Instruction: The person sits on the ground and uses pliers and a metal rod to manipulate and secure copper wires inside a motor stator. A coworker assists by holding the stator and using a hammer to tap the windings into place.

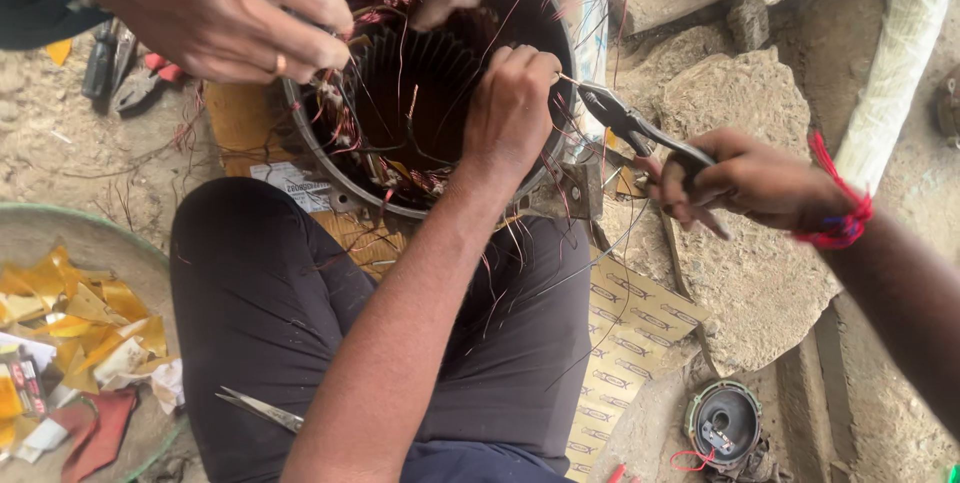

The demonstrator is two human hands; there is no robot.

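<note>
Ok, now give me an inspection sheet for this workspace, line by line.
Surface: dirt ground, broken stone slab.
Job's things: round open motor stator; pliers, tips at its rim.
Clutter: tray of yellow paper scraps; scissors on a trouser leg; hand tools on the dirt.
Grippers: left hand closed on a wire end at the rim; right hand grips the pliers; another person's hand at the far rim.
Cables: loose winding wires straggle over the rim.
Surroundings: white sack.
</note>
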